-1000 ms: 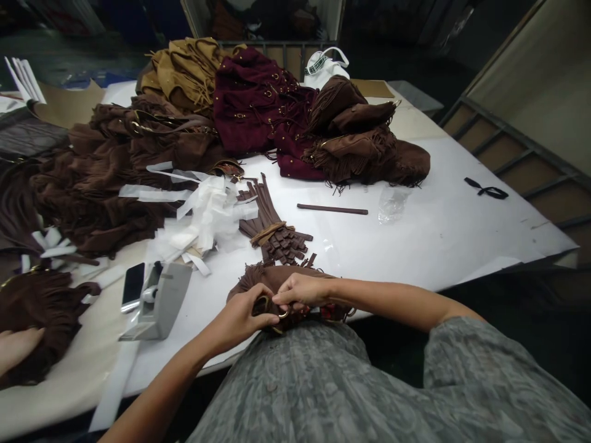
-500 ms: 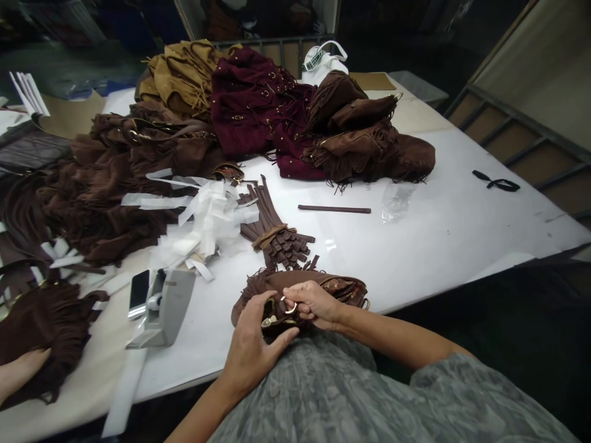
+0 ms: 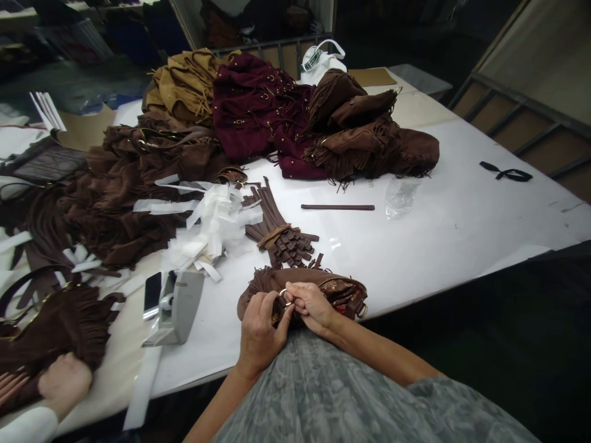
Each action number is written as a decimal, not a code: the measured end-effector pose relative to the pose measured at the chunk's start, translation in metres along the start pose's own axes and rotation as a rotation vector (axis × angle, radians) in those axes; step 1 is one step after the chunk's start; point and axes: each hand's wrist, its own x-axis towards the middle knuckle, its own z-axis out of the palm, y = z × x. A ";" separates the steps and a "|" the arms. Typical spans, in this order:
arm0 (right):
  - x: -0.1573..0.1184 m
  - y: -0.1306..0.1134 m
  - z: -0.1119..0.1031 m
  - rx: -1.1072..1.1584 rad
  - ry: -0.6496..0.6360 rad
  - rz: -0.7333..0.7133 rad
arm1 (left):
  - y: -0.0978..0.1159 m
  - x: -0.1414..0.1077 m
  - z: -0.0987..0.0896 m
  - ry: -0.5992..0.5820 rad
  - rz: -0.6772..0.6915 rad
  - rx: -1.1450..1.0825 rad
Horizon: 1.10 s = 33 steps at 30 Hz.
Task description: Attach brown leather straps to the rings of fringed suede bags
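Note:
A brown fringed bag (image 3: pixel 272 280) lies at the table's front edge, against my body. Over its near side, both my hands meet at a light-coloured metal ring (image 3: pixel 284 294). My right hand (image 3: pixel 311 306) pinches the ring between thumb and fingers. From the other side my left hand (image 3: pixel 261 326) closes on it, index finger and thumb drawn together; part of the ring is hidden by the fingers. Just beyond the bag is a bundle of dark brown straps (image 3: pixel 281 237), tied round its middle. A single brown strap (image 3: pixel 338 207) lies farther out.
To the left stand a grey tape dispenser (image 3: pixel 184 307) and a phone (image 3: pixel 152 295). White strips (image 3: pixel 210 227) are heaped behind them. Brown, maroon (image 3: pixel 252 114) and mustard bags (image 3: pixel 182 83) fill the back. A co-worker's hand (image 3: pixel 64 378) rests by another brown bag (image 3: pixel 64 335).
My left hand, spread around the bag's opening before, has closed in at the ring beside my right fingers. The co-worker's hand shows more. The view has shifted slightly.

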 end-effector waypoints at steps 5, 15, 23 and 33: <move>0.008 0.006 0.004 0.112 0.086 -0.061 | 0.004 0.001 0.012 0.096 -0.074 0.006; 0.004 -0.015 -0.018 -0.650 -0.224 -0.191 | -0.010 0.015 -0.014 -0.195 0.178 0.014; 0.002 -0.040 -0.012 -0.672 -0.350 -0.145 | -0.011 0.044 -0.040 -0.402 0.228 -0.122; 0.003 0.003 0.001 -0.147 0.052 -0.214 | 0.003 0.021 0.001 0.057 -0.002 -0.055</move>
